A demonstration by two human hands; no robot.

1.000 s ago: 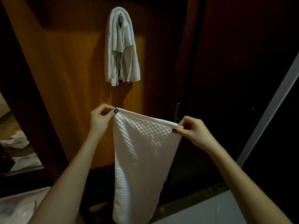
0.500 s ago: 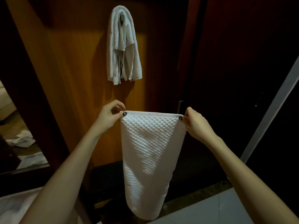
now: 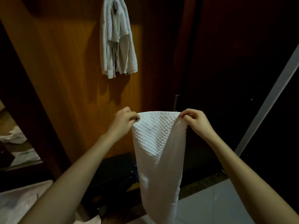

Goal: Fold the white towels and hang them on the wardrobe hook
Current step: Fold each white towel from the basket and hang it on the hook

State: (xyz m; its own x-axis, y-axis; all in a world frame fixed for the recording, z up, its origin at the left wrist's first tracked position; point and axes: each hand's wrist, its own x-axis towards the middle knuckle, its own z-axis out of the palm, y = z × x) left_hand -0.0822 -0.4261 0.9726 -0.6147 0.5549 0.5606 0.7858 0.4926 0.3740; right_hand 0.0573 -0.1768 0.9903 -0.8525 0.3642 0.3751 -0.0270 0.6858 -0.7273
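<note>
A white waffle-textured towel hangs folded lengthwise in front of me, its lower end near the floor. My left hand pinches its upper left corner and my right hand pinches its upper right corner, both at the same height. Higher up, several folded white towels hang from a metal hook on the orange-brown wardrobe panel. The hook is mostly covered by cloth.
A dark wooden door with a metal handle stands right of the panel. More white cloth lies at the left, and white fabric at the bottom left. Pale floor tiles lie below right. A dark box sits low by the wardrobe.
My hands have drawn closer together and levelled out, narrowing the towel's top edge. The towel now hangs in a tighter fold. The view has tilted down a little.
</note>
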